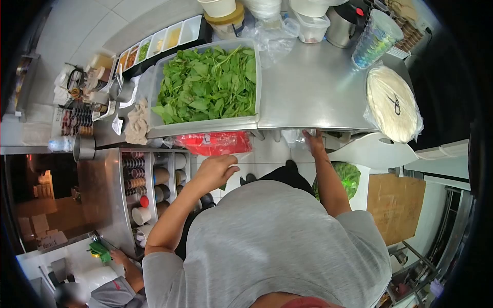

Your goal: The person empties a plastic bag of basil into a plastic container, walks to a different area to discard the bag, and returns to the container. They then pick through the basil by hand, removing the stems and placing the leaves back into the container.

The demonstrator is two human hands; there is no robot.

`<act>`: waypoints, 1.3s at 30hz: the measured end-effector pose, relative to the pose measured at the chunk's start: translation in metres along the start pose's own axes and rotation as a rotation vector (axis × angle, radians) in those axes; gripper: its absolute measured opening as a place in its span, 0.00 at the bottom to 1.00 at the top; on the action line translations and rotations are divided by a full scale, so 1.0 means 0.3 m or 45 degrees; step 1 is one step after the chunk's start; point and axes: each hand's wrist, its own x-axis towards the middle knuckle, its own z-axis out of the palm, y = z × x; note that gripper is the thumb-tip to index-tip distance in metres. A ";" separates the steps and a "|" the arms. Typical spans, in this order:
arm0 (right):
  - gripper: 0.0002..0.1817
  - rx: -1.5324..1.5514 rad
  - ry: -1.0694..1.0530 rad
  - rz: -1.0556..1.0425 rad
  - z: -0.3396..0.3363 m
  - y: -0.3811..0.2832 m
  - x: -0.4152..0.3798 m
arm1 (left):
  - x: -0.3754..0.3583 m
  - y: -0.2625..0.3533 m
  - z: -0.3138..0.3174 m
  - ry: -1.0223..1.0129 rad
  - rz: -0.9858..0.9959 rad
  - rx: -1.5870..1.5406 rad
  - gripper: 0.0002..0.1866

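My left hand [216, 170] is closed with curled fingers, just short of the counter's front edge; whatever it may hold is hidden. Beyond it hangs a red plastic bag [213, 143] below the edge, apart from the fingers as far as I can see. My right hand [314, 142] grips a clear plastic bag [298, 138] under the counter edge, and part of that bag is out of sight. On the steel counter [313, 92], a large clear tub [205, 124] is full of leafy greens [208, 84].
A round bagged white stack [393, 102] overhangs the counter's right end, near a tall patterned cup stack [376, 38]. A beige cloth [137, 123] lies left of the tub. Bagged greens [345, 179] sit low at right. A co-worker [115, 292] handles something green at lower left.
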 end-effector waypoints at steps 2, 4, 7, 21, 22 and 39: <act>0.44 0.014 0.017 0.411 -0.041 -0.186 -0.252 | -0.042 -0.050 0.014 0.043 0.006 0.049 0.09; 0.40 0.159 -0.124 0.401 -0.080 -0.026 -0.213 | -0.076 -0.076 0.023 0.047 -0.009 0.020 0.09; 0.33 0.269 -0.303 0.431 -0.096 0.058 -0.228 | -0.098 -0.092 0.027 0.022 0.016 0.012 0.09; 0.04 0.629 -0.295 0.396 0.115 0.101 -0.288 | -0.120 -0.165 0.066 -0.009 0.196 0.147 0.07; 0.03 0.678 -0.286 0.407 0.107 0.082 -0.313 | -0.090 -0.163 0.092 -0.007 0.191 0.142 0.07; 0.20 0.697 -0.409 0.528 0.043 -0.053 -0.373 | 0.722 -0.149 0.781 -0.201 0.197 0.683 0.23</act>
